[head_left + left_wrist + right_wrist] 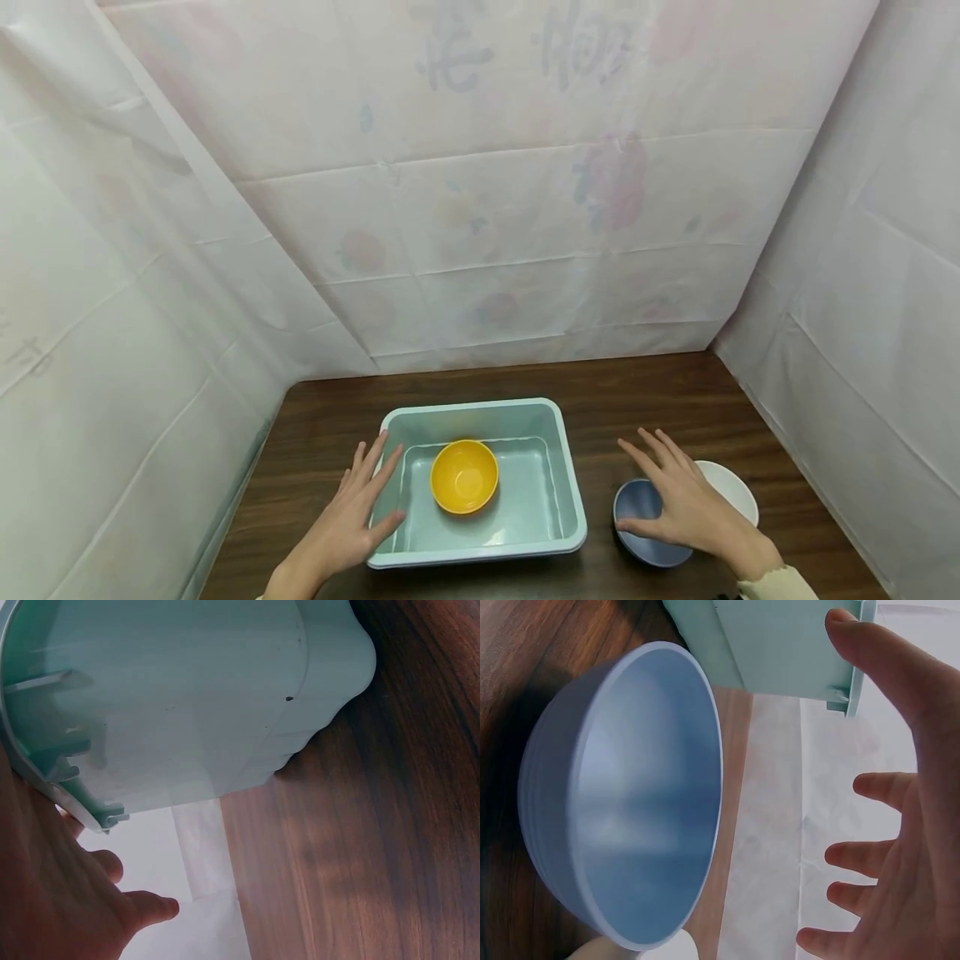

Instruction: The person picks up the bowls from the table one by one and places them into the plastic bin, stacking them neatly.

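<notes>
A yellow bowl [464, 477] sits inside a pale green plastic basin [525, 492], left of its middle. My left hand [348, 518] is spread over the basin's left rim with nothing in its grasp; the left wrist view shows the fingers right by the rim and the basin's outer wall [187, 697]. Over a blue bowl [647, 546] to the right hangs my right hand [690, 504], fingers spread and holding nothing. In the right wrist view the blue bowl [645, 802] lies below the palm, upright on the table. A white round dish [731, 490] is partly hidden behind the right hand.
All of this stands on a dark wood-grain table [465, 385]. White sheeting with faint prints hangs along the back [487, 208], the left side [112, 333] and the right side [885, 292] of the table.
</notes>
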The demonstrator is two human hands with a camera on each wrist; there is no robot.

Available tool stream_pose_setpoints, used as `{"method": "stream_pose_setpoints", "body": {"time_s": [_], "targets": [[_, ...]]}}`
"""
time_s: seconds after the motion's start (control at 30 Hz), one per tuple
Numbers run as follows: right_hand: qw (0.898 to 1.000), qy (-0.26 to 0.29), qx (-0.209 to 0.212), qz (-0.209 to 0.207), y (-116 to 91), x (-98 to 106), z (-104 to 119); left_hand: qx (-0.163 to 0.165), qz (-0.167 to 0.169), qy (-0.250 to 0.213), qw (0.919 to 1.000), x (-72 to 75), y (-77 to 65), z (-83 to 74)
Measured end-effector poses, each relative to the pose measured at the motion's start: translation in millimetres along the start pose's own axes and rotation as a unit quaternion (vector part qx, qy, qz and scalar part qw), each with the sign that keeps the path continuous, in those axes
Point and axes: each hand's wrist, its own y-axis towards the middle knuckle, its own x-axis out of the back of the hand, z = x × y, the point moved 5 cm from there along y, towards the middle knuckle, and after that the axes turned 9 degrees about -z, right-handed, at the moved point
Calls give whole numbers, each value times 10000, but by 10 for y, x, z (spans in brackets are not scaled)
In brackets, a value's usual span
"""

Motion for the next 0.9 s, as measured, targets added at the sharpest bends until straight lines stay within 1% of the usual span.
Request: {"method": "stream_pose_setpoints", "body": {"time_s": [0.13, 0.33, 0.6, 0.67, 0.9], "targets": [[9999, 8, -61, 107, -34, -38, -20, 11, 10, -2, 10000, -4, -20, -8], [9995, 160, -97, 263, -74, -117, -1, -1, -27, -12, 10000, -5, -43, -16], [9994, 148, -61, 302, -135, -212, 28, 14, 20, 23, 10000, 2, -22, -9], [9989, 174, -100, 421, -137, -232, 31, 4, 11, 16, 10000, 6, -16, -7], [9944, 177, -332, 986, -156, -288, 11, 123, 129, -195, 9997, 0, -8, 18]]}}
